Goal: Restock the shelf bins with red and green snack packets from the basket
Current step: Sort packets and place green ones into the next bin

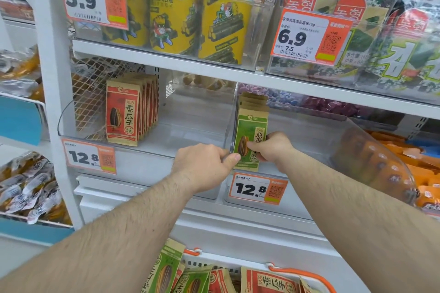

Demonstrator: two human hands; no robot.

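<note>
Clear plastic right bin (309, 131), green packets (250, 140) upright at its left front corner, long axis vertical. Right hand (273, 147) pinching the front packet's right edge, nearer; left hand (204, 164) thumb pressed to its left edge. Directly ahead, between both hands.
</note>
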